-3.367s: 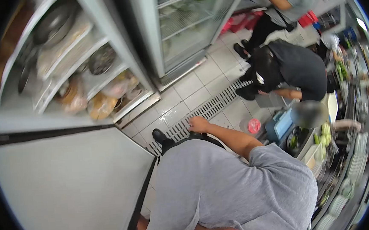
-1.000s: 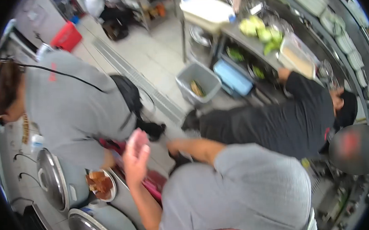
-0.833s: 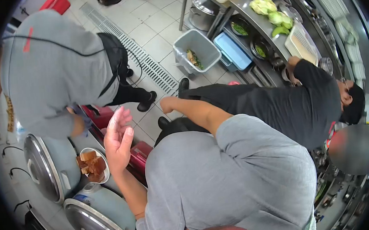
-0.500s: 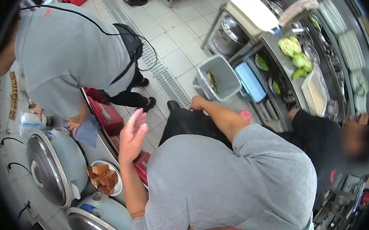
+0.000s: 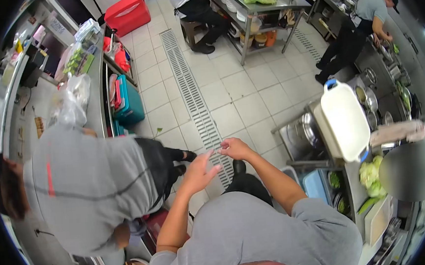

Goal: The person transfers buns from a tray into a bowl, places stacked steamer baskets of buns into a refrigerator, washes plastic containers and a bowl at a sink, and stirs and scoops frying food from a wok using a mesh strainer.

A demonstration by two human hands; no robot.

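Note:
Both of my hands are raised in front of my body, above the tiled floor. My left hand (image 5: 200,173) is open, its thumb apart from the fingers, and nothing shows in it. Close by on its right, my right hand (image 5: 236,149) has loosely bent fingers that are apart, also with nothing visible in them. A small gap separates the two hands. Beneath them runs a slotted floor drain (image 5: 191,82), and my dark shoe (image 5: 239,167) stands beside it.
At left, a person in a grey shirt (image 5: 87,175) bends over the counter. A white tub (image 5: 344,118) and lettuce (image 5: 372,178) are at right. Farther off are a red cooler (image 5: 126,14), a teal box (image 5: 127,101), a steel table (image 5: 249,16) and more people.
My view has swung up and forward, bringing the far kitchen in. My right hand has come up from beside my leg towards my left hand, which has moved inward.

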